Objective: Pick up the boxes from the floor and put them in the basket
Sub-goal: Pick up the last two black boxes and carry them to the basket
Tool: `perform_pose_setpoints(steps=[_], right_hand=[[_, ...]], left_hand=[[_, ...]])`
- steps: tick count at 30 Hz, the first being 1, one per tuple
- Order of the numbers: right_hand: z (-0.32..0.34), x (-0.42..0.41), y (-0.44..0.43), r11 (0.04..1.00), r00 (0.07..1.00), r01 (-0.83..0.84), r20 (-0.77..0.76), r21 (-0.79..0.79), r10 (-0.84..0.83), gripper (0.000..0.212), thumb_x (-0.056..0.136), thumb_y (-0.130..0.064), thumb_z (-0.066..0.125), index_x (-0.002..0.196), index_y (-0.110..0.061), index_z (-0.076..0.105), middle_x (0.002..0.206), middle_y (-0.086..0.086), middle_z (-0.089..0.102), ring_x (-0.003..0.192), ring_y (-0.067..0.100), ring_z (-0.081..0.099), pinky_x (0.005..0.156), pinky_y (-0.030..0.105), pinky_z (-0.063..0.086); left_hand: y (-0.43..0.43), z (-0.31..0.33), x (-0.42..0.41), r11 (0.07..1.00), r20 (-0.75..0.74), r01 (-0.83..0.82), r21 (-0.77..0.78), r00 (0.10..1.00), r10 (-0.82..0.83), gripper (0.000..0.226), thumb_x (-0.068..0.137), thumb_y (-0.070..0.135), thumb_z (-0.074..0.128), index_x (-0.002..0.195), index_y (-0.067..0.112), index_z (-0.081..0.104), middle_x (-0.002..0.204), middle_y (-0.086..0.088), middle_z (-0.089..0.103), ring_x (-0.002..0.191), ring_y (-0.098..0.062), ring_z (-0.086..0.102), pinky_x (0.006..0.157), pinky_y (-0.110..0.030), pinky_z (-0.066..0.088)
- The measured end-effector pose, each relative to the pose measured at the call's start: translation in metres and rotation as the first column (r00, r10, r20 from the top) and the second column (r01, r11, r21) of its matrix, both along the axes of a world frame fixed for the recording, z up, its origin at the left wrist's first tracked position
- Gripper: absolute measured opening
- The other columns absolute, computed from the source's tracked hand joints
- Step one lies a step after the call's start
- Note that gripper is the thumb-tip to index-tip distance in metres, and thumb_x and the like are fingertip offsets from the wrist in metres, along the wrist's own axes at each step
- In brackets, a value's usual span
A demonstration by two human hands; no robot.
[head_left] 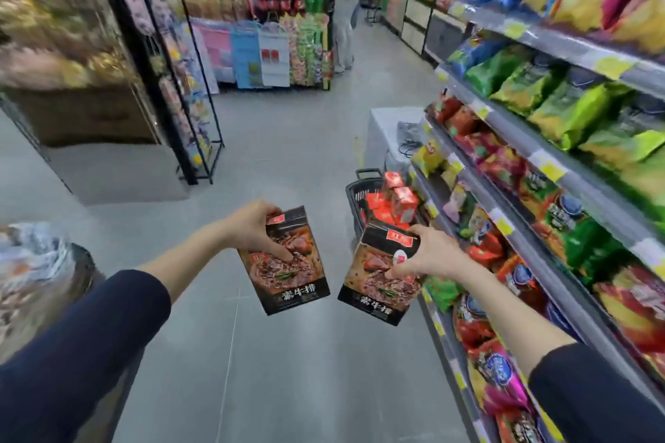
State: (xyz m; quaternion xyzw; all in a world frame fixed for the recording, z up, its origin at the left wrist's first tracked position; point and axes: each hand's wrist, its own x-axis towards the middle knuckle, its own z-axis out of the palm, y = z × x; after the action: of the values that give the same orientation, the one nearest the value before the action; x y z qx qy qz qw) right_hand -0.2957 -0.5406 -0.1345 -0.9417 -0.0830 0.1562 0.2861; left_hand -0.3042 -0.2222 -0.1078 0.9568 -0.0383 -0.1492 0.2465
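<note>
My left hand (253,227) grips a dark box (291,271) printed with a meat picture and white characters, held above the grey floor. My right hand (430,253) grips a second box of the same kind (378,284), a little to the right. Beyond the right box a black basket (358,196) stands on the floor against the shelf foot. Several red boxes (401,201) are piled in it. Both held boxes hang in the air short of the basket.
A long shelf of snack bags (539,162) runs along the right side. A black wire rack (187,111) and a counter stand at the left. A low white stand (387,133) sits behind the basket. A person (345,29) stands far down the aisle.
</note>
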Motion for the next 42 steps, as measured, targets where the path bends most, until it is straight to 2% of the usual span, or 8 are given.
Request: perform_pose_setpoints(steps=[4, 11, 17, 24, 27, 34, 37, 42], right_hand=[[-0.013, 0.08, 0.037, 0.999, 0.999, -0.04, -0.031, 0.01, 0.04, 0.067, 0.045, -0.048, 0.087, 0.099, -0.024, 0.055, 0.083, -0.014, 0.06, 0.076, 0.003, 0.057, 0.06, 0.021, 0.043], [-0.026, 0.214, 0.092, 0.999, 0.999, 0.011, -0.04, 0.039, -0.01, 0.067, 0.042, -0.047, 0.087, 0.097, -0.024, 0.057, 0.089, -0.008, 0.066, 0.077, 0.004, 0.059, 0.065, 0.024, 0.049], [-0.035, 0.308, 0.098, 0.992, 0.993, 0.115, -0.016, 0.043, -0.114, 0.065, 0.043, -0.05, 0.085, 0.095, -0.025, 0.054, 0.084, -0.011, 0.061, 0.075, 0.005, 0.057, 0.063, 0.026, 0.046], [-0.075, 0.418, 0.065, 0.973, 0.974, 0.225, -0.046, 0.055, -0.223, 0.072, 0.044, -0.048, 0.086, 0.104, -0.022, 0.055, 0.095, -0.006, 0.064, 0.085, 0.013, 0.06, 0.07, 0.03, 0.049], [-0.1, 0.469, 0.044, 0.965, 0.965, 0.258, -0.059, 0.039, -0.256, 0.069, 0.043, -0.046, 0.086, 0.099, -0.021, 0.054, 0.091, -0.008, 0.06, 0.082, 0.013, 0.057, 0.065, 0.028, 0.044], [-0.162, 0.549, 0.001, 0.928, 0.923, 0.364, -0.105, -0.078, -0.37, 0.085, 0.025, -0.065, 0.073, 0.1, -0.029, 0.055, 0.096, -0.008, 0.062, 0.089, 0.015, 0.061, 0.073, 0.038, 0.054], [-0.178, 0.565, -0.01, 0.899, 0.894, 0.419, -0.113, -0.129, -0.433, 0.09, 0.031, -0.061, 0.074, 0.11, -0.024, 0.052, 0.102, -0.005, 0.059, 0.098, 0.018, 0.055, 0.079, 0.035, 0.052], [-0.218, 0.591, -0.021, 0.8, 0.791, 0.58, -0.131, -0.153, -0.598, 0.082, 0.038, -0.054, 0.081, 0.106, -0.018, 0.054, 0.098, -0.006, 0.055, 0.099, 0.016, 0.052, 0.084, 0.033, 0.048]], left_hand=[[0.036, -0.011, 0.068, 0.999, -0.035, -0.018, 0.031, 0.999, 0.019, 0.061, 0.052, 0.038, 0.089, 0.102, 0.017, 0.06, 0.091, 0.008, 0.065, 0.079, -0.005, 0.062, 0.066, -0.019, 0.05], [0.089, -0.005, 0.218, 0.975, 0.027, 0.083, 0.207, 0.995, -0.091, 0.079, 0.059, 0.041, 0.086, 0.122, 0.008, 0.052, 0.113, -0.006, 0.053, 0.106, -0.022, 0.051, 0.089, -0.03, 0.043], [0.097, -0.01, 0.353, 0.917, 0.011, 0.222, 0.331, 0.971, -0.239, 0.084, 0.056, 0.049, 0.085, 0.123, 0.012, 0.05, 0.104, -0.002, 0.049, 0.095, -0.019, 0.048, 0.079, -0.028, 0.041], [0.048, -0.051, 0.508, 0.845, -0.006, 0.363, 0.393, 0.92, -0.393, 0.083, 0.054, 0.051, 0.084, 0.121, 0.017, 0.048, 0.107, 0.0, 0.05, 0.094, -0.018, 0.047, 0.073, -0.026, 0.036], [0.018, -0.077, 0.575, 0.817, -0.029, 0.423, 0.392, 0.894, -0.448, 0.084, 0.055, 0.05, 0.084, 0.122, 0.016, 0.047, 0.114, -0.004, 0.051, 0.097, -0.02, 0.048, 0.076, -0.028, 0.04], [-0.049, -0.137, 0.693, 0.714, -0.058, 0.587, 0.383, 0.786, -0.615, 0.094, 0.056, 0.042, 0.085, 0.132, 0.01, 0.039, 0.125, -0.008, 0.045, 0.111, -0.026, 0.046, 0.09, -0.037, 0.045], [-0.075, -0.166, 0.732, 0.652, -0.07, 0.656, 0.379, 0.723, -0.687, 0.096, 0.053, 0.047, 0.085, 0.131, 0.011, 0.041, 0.124, -0.009, 0.047, 0.113, -0.027, 0.045, 0.092, -0.04, 0.046], [-0.116, -0.225, 0.791, 0.511, -0.103, 0.779, 0.364, 0.579, -0.809, 0.096, 0.054, 0.052, 0.082, 0.131, 0.01, 0.042, 0.124, -0.009, 0.048, 0.113, -0.027, 0.047, 0.091, -0.041, 0.047]])
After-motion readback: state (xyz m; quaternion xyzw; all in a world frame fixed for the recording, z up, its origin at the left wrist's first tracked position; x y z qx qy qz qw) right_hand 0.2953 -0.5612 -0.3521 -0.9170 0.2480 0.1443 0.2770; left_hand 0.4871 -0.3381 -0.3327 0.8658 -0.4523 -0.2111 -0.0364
